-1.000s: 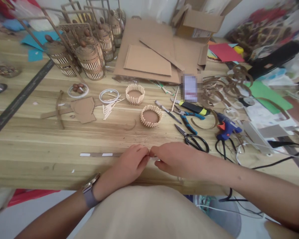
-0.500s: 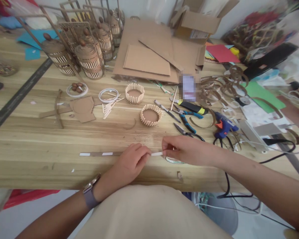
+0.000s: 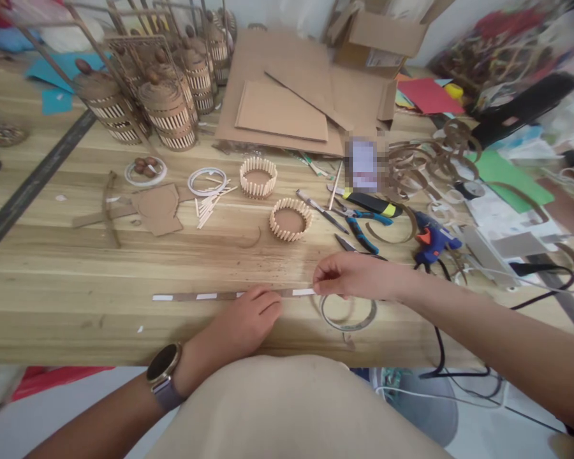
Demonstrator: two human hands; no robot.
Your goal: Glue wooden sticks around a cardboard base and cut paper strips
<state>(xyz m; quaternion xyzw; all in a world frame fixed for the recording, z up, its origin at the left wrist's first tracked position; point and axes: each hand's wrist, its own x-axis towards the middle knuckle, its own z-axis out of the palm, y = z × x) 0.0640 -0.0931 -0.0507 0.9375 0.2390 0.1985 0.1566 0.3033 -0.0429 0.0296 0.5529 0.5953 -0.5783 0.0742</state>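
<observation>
A narrow brown cardboard strip (image 3: 182,297) lies along the table, with several short white pieces of tape (image 3: 206,296) spaced on it. My left hand (image 3: 251,315), with a watch on its wrist, rests on the strip, its fingers curled together and pressing it down. My right hand (image 3: 354,275) is closed in a pinch at the strip's right end, where a white piece of tape (image 3: 303,292) meets the fingertips. Just below the right hand is a thin tape roll (image 3: 348,327), seen as a ring; its upper part is hidden by the hand.
Two round stick-walled bases (image 3: 290,220) stand ahead of my hands, near loose sticks (image 3: 209,210) and white rings (image 3: 207,182). Pliers (image 3: 363,236), a cutter (image 3: 370,204) and a blue glue gun (image 3: 434,239) lie right. Lantern-like pieces (image 3: 167,115) and cardboard sheets (image 3: 282,111) fill the back.
My left hand has slid left along the strip and lowered, uncovering more of it and the white tape. The right hand has risen slightly, and the tape roll below it shows more fully.
</observation>
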